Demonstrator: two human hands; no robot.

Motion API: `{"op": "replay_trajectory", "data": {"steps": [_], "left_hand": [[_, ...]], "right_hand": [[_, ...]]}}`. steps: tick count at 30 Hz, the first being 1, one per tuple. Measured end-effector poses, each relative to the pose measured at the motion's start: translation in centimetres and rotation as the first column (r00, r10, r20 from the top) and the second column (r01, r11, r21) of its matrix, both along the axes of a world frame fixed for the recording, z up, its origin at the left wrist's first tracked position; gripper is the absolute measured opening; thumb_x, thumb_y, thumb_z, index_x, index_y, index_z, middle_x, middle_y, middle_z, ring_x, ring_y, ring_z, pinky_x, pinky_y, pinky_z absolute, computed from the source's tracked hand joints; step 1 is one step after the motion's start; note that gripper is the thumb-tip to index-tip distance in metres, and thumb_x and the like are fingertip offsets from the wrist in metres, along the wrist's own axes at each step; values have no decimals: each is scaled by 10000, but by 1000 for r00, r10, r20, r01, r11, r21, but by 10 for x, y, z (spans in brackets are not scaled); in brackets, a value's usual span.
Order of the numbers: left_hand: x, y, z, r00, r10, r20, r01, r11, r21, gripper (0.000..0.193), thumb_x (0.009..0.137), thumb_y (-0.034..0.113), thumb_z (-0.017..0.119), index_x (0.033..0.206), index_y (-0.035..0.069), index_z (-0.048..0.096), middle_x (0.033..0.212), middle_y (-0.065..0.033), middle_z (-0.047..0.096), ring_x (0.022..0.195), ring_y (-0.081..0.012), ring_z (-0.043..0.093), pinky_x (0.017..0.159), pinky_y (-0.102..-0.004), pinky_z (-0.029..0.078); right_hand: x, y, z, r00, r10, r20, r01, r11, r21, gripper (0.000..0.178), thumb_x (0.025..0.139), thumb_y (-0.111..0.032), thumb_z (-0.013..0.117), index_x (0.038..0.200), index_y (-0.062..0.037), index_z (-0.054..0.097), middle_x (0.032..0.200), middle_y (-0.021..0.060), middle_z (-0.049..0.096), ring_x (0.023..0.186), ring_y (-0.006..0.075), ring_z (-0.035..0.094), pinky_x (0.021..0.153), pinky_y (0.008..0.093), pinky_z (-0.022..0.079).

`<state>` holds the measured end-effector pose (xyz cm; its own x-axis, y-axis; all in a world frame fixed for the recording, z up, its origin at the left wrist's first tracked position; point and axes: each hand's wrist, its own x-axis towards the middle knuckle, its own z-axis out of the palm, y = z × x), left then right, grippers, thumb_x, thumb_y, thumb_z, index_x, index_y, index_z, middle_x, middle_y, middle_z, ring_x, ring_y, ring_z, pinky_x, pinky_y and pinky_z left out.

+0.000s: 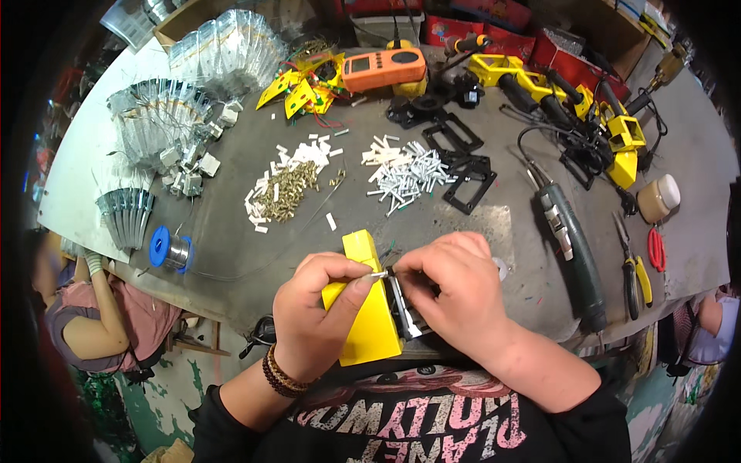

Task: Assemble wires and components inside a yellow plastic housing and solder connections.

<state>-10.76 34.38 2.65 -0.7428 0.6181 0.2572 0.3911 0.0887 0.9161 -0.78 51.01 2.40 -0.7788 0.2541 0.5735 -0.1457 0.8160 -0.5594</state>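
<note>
Between thumb and index finger, my left hand [312,305] pinches a small whitish pin-like piece [377,275], probably a screw or a sleeve. Its tip meets the upper end of a narrow black frame [399,305] with a pale strip along it. My right hand [463,289] is closed, its fingertips gripping that upper end; part of the frame is hidden under the fingers. Beneath my left hand, close against the frame, is a yellow plastic housing [370,336] near the front edge of the table.
Farther back lie piles of brass screws [289,193] and silver screws [417,177] with white sleeves, and black frames [469,189]. At right are a dark green electric screwdriver [571,255], pliers [633,270] and a jar [658,198]. A solder spool [171,250] and an orange multimeter [384,69] stand farther out.
</note>
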Motion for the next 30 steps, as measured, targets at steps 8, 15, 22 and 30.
{"op": "replay_trajectory", "data": {"steps": [8,15,22,30], "left_hand": [[1,2,10,958,-116,-264,105,993,-56,113,826,33,744,926,61,701,921,-77,693,871,-241,647,788,-325,507],[0,-1,25,831,-367,-418,253,918,-305,896,653,382,863,1411,108,473,1218,-56,646,1209,-271,533,1007,-475,343],[-1,4,25,783,-457,-422,246,851,-464,941,601,342,872,1400,60,464,1260,-43,643,1290,-294,494,1026,-465,352],[1,2,24,787,-464,-407,236,836,-495,902,604,370,850,1400,136,495,1261,-59,628,1299,-271,494,968,-496,351]], "right_hand": [[10,-1,10,997,78,-10,-79,994,-78,212,770,-115,778,977,-94,737,796,40,704,746,227,642,748,361,456],[18,-3,11,996,86,36,-76,970,-231,137,799,-107,742,930,-78,718,809,60,690,736,245,633,745,362,461],[41,8,19,947,216,237,-237,970,63,121,808,-131,721,924,-106,693,1114,45,693,992,233,630,974,410,452],[53,1,19,961,184,209,-203,977,72,115,747,-91,727,856,-88,688,933,35,613,943,250,605,899,405,456]]}}
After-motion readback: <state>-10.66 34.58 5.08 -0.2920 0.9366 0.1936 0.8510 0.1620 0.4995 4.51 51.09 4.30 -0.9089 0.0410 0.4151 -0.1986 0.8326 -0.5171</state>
